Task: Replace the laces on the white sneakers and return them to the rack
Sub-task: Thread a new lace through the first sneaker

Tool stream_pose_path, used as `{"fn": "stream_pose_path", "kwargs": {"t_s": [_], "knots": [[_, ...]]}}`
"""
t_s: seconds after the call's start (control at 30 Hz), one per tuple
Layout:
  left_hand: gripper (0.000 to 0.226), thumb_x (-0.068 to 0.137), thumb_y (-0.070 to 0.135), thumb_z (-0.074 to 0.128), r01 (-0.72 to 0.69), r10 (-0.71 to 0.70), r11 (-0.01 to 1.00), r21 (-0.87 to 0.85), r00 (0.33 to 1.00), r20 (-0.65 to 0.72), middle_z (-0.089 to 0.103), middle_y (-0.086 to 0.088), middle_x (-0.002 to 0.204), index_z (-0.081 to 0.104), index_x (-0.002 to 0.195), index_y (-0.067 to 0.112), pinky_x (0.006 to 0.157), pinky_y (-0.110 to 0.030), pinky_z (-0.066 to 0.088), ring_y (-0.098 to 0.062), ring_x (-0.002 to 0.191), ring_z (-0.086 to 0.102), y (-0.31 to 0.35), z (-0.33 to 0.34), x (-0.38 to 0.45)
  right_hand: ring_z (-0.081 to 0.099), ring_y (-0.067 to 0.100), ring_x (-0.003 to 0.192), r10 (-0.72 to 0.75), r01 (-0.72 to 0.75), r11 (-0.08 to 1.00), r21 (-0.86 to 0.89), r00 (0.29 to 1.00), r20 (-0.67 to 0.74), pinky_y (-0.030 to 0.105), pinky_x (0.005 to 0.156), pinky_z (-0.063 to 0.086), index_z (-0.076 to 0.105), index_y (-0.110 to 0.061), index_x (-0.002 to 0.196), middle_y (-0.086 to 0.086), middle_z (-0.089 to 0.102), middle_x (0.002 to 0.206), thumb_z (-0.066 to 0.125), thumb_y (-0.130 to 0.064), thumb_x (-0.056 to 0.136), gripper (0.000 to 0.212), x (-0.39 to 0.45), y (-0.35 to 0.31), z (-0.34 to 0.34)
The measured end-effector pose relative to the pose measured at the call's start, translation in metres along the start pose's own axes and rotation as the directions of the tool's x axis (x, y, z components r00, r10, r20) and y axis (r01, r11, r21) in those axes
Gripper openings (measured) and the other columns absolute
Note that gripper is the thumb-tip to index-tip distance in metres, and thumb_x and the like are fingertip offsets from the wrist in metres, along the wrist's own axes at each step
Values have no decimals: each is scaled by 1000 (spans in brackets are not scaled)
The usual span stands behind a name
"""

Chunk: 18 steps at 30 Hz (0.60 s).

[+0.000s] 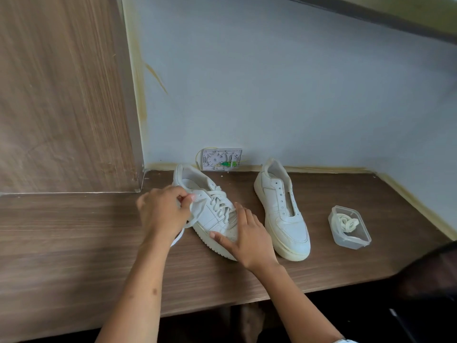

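Two white sneakers lie on a brown wooden table [74, 243]. The left sneaker [210, 214] is laced. My left hand [163, 209] pinches the lace end [191, 220] at its upper eyelets, and the lace loops down past my wrist. My right hand [247, 233] presses flat on that sneaker's toe, fingers spread. The right sneaker [282, 209] stands apart with bare eyelets and no lace. A small clear plastic container [350, 227] to its right holds a coiled cream lace [346, 222].
A grey wall runs behind the table, with a small white wall box [221, 159] with green parts at table level. A wood panel [61, 95] closes the left side. The table's front edge is near me; a dark shape [432, 280] sits at the lower right.
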<state>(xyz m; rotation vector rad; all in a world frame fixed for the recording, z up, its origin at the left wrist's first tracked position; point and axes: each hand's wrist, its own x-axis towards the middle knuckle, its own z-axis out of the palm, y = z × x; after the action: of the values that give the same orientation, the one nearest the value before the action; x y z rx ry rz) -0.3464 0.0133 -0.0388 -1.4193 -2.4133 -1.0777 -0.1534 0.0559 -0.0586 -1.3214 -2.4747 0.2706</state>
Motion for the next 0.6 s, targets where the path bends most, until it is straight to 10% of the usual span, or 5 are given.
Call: {"fn": "stream_pose_path", "kwargs": {"t_s": [0.33, 0.47, 0.6], "knots": [[23, 85, 40, 58, 555, -606, 780, 290, 785, 129, 66, -5, 82, 67, 78, 20, 86, -40, 28, -29, 97, 55, -48, -17, 4, 32, 17, 140, 4, -3, 1000, -20, 999, 43, 29, 114, 29, 16, -15, 153, 1, 33, 152, 36, -81, 81, 99, 2, 2, -1], [19, 87, 44, 61, 318, -336, 938, 135, 931, 145, 63, 5, 105, 65, 100, 30, 98, -46, 32, -28, 107, 53, -35, -15, 4, 30, 16, 142, -10, 11, 999, -45, 999, 32, 28, 116, 26, 15, -14, 153, 1, 30, 155, 33, -81, 82, 100, 1, 2, 1], [16, 84, 48, 67, -63, 71, 988, -143, 996, 53, 64, 16, 84, 67, 89, 33, 83, -37, 39, -13, 82, 59, -12, -6, 2, 17, 17, 148, -54, 57, 995, -84, 998, 31, 28, 120, 12, 7, -9, 155, 4, 14, 163, 29, -79, 86, 100, 1, 3, 4]]}}
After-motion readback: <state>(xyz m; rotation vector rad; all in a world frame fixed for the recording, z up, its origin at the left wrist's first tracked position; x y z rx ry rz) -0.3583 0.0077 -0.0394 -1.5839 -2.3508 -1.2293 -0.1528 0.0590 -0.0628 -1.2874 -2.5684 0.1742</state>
